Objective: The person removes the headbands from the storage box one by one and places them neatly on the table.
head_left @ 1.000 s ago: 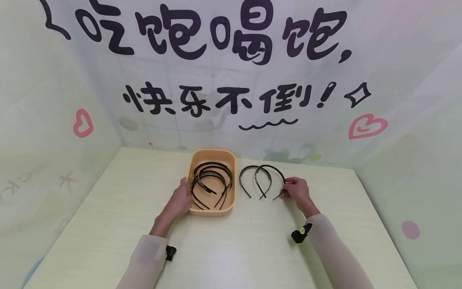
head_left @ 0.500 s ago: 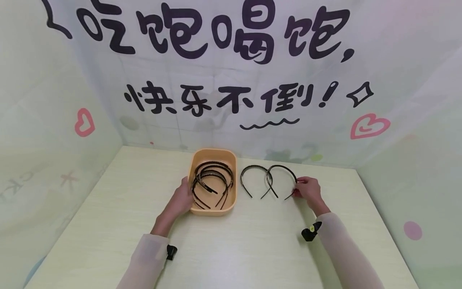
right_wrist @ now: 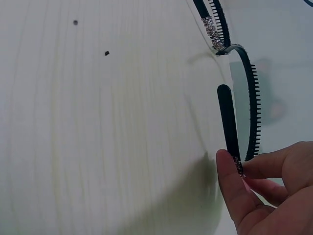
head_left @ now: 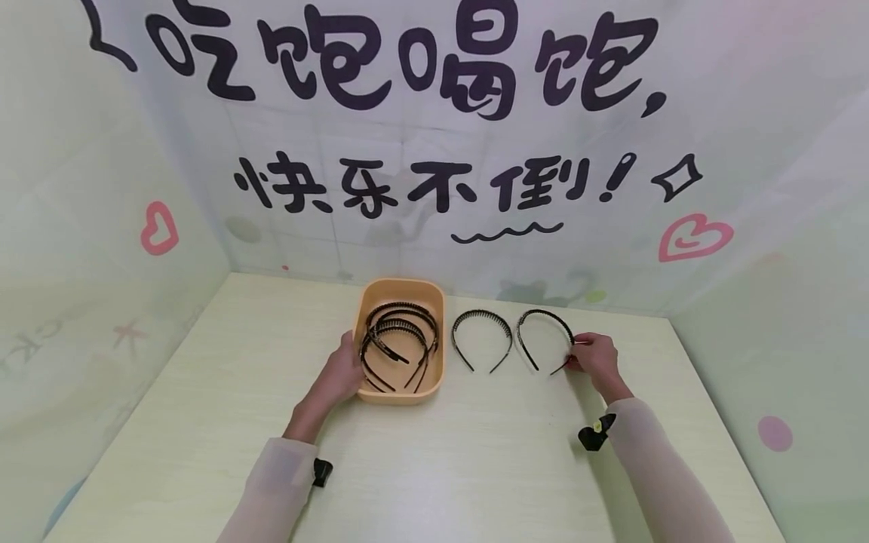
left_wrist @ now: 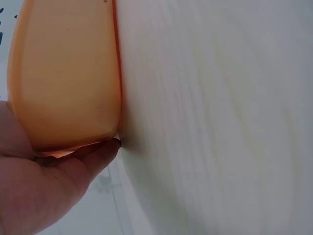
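An orange tray (head_left: 434, 354) sits mid-table with several black toothed headbands (head_left: 397, 343) inside. My left hand (head_left: 339, 375) rests against the tray's near left side (left_wrist: 63, 98), fingers under its lower edge. To the tray's right, one black headband (head_left: 482, 339) lies alone on the table. Further right, a second black headband (head_left: 543, 335) is pinched at one end by my right hand (head_left: 592, 354). In the right wrist view my thumb and fingers (right_wrist: 234, 183) clamp the headband's end (right_wrist: 228, 120), its toothed arc curving beyond.
The pale wooden table (head_left: 434, 467) is walled by a printed backdrop (head_left: 434, 151) behind and on both sides. Black wrist cameras (head_left: 594, 436) sit on both sleeves. Bare tabletop lies in front of the tray and at the far right.
My right hand has dragged its headband to the right, off the other headband it overlapped; the two now lie apart. Left hand and tray have stayed put.
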The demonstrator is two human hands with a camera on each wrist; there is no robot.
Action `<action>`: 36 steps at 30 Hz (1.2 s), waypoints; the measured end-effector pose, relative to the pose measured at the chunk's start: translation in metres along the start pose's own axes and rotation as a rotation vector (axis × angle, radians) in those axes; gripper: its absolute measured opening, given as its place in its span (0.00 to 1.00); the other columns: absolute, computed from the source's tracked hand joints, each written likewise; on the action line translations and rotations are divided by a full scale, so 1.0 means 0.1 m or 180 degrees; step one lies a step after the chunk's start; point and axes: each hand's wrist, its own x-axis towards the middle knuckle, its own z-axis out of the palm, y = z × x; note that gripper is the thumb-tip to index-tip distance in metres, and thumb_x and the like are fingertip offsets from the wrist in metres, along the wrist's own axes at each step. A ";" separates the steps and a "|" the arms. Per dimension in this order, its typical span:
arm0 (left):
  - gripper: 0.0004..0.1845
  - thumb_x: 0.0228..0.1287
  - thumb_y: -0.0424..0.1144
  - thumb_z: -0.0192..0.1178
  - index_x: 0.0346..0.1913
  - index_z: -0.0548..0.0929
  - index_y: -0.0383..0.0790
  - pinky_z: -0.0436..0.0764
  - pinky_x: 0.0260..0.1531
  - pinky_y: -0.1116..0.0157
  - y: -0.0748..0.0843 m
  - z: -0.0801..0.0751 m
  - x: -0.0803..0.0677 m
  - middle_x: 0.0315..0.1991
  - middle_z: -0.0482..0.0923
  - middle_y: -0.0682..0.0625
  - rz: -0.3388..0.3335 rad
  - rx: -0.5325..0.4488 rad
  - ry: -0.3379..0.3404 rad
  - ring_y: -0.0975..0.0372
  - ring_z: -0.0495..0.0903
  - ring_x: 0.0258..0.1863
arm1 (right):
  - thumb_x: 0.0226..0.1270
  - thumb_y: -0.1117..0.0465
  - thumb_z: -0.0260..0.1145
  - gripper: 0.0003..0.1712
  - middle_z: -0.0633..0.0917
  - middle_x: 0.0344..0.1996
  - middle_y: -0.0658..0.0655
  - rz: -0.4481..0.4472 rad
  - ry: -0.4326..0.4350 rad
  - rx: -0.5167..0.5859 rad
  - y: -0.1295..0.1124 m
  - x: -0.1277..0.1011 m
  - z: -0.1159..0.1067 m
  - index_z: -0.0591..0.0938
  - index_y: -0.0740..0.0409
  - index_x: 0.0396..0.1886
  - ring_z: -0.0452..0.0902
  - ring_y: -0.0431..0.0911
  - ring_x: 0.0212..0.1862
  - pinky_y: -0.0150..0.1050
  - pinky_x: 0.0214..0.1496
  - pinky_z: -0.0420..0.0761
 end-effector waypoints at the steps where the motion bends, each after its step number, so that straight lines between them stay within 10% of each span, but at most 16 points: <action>1: 0.31 0.79 0.35 0.41 0.76 0.44 0.29 0.81 0.43 0.52 0.00 0.00 0.00 0.53 0.77 0.27 0.0003 -0.0004 -0.0003 0.51 0.84 0.41 | 0.65 0.73 0.57 0.20 0.83 0.30 0.58 -0.0003 0.0004 -0.0024 0.00 0.00 0.00 0.76 0.76 0.57 0.83 0.40 0.22 0.37 0.31 0.85; 11: 0.30 0.78 0.32 0.37 0.76 0.43 0.28 0.78 0.48 0.49 0.03 0.00 -0.02 0.59 0.72 0.24 0.0024 0.0045 -0.0010 0.46 0.81 0.48 | 0.66 0.71 0.58 0.21 0.84 0.46 0.72 -0.0161 -0.0012 -0.0403 0.02 0.02 -0.02 0.76 0.75 0.58 0.84 0.40 0.23 0.36 0.30 0.84; 24: 0.29 0.79 0.32 0.35 0.76 0.44 0.28 0.79 0.36 0.57 0.03 -0.01 -0.01 0.50 0.78 0.29 0.0006 0.0010 -0.0008 0.55 0.82 0.34 | 0.69 0.67 0.60 0.21 0.86 0.43 0.72 -0.0218 -0.0007 -0.0468 0.01 0.01 -0.04 0.77 0.76 0.58 0.84 0.41 0.24 0.37 0.33 0.85; 36: 0.28 0.78 0.32 0.33 0.76 0.44 0.28 0.80 0.42 0.54 0.03 -0.02 -0.02 0.56 0.75 0.25 0.0023 0.0022 0.0012 0.52 0.83 0.40 | 0.68 0.66 0.59 0.19 0.84 0.44 0.71 -0.0326 0.0179 -0.0720 -0.02 -0.02 -0.01 0.79 0.76 0.54 0.84 0.41 0.26 0.35 0.34 0.83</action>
